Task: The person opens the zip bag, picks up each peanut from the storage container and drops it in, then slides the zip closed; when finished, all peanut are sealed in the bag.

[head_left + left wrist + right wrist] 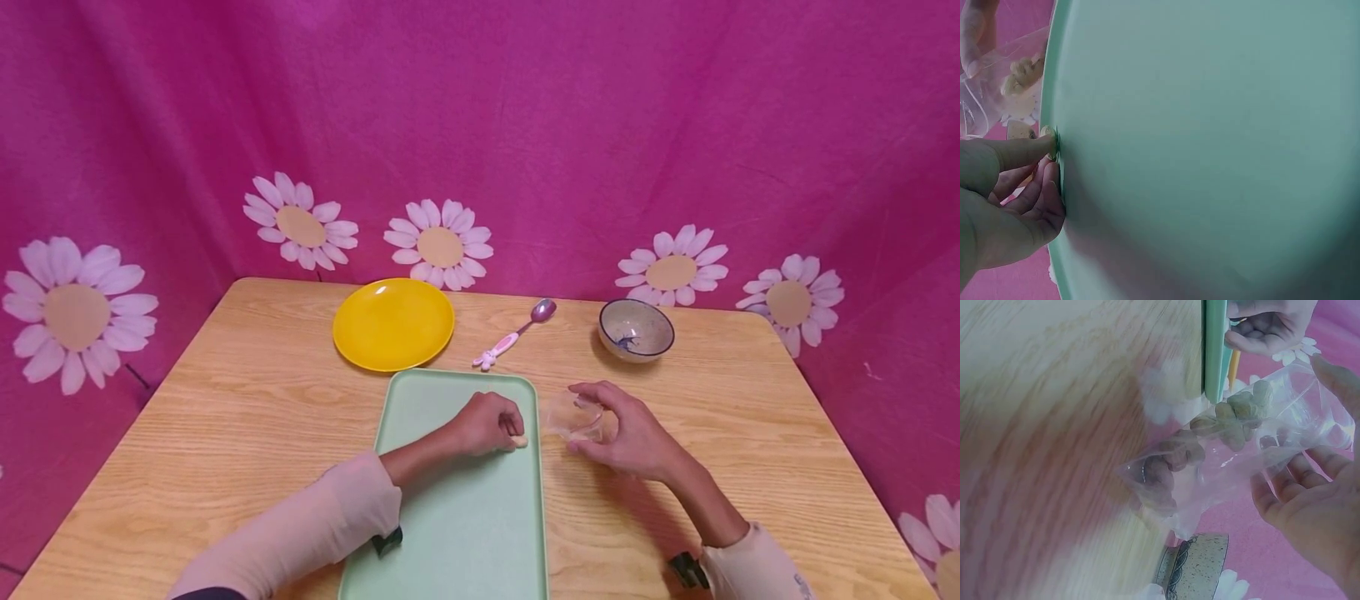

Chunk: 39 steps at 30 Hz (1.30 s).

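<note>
At the inner right edge of the pale green tray [465, 508], my left hand [487, 423] pinches a small beige peanut [520, 441] between thumb and fingertips. The same peanut [1052, 142] shows close to the tray rim in the left wrist view. Right of the tray, my right hand [626, 429] holds a clear plastic bag [573, 417] between thumb and curved fingers. In the right wrist view, several tan peanuts [1235, 412] lie inside the bag, and its lower end is near the wooden tabletop.
Behind the tray stands a yellow plate [393, 325] at the left. A spoon [513, 337] with a pink rabbit handle lies beside it. A speckled bowl [636, 332] with a dark rim is at the back right. A pink flowered curtain [480, 125] hangs behind the wooden table [247, 400].
</note>
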{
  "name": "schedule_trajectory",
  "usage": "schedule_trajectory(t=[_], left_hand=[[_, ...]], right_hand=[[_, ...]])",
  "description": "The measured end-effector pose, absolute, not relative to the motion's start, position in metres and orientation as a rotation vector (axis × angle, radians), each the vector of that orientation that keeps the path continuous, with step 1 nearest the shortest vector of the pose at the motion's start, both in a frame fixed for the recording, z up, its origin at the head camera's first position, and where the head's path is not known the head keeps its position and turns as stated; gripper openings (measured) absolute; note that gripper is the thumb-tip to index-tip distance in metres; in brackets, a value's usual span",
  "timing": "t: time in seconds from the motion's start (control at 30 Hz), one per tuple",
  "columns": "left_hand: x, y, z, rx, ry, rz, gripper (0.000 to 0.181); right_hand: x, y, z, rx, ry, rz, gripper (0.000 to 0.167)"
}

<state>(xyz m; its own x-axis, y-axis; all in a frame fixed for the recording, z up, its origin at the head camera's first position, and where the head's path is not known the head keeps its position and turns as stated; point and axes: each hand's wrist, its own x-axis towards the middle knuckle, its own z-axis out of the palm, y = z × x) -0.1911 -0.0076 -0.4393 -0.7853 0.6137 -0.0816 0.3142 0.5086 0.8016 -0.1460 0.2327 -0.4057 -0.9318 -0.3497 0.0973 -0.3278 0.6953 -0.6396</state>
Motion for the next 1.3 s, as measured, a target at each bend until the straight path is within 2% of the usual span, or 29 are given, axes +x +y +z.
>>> schedule_trajectory(t=[0.27,0.53,0.83,1.3], left_hand=[[-0.193,-0.011,-0.436,0.771,2.405,1.188,0.006],[-0.196,-0.012,-0.414,0.579,2.375,1.287,0.008],[-0.193,-0.001,-0.395,0.621,2.371,1.366,0.014],[-0.18,0.017,-0.39,0.688,2.351,1.458,0.017]], right_hand=[[-0.146,0.231,-0.408,-0.586,2.852,-1.088,0.066],[-0.146,0.231,-0.408,-0.593,2.849,-1.1,0.066],[-0.147,0.23,-0.407,-0.575,2.846,-1.094,0.066],[-0.147,0.228,-0.408,-0.61,2.878,-1.113,0.065]])
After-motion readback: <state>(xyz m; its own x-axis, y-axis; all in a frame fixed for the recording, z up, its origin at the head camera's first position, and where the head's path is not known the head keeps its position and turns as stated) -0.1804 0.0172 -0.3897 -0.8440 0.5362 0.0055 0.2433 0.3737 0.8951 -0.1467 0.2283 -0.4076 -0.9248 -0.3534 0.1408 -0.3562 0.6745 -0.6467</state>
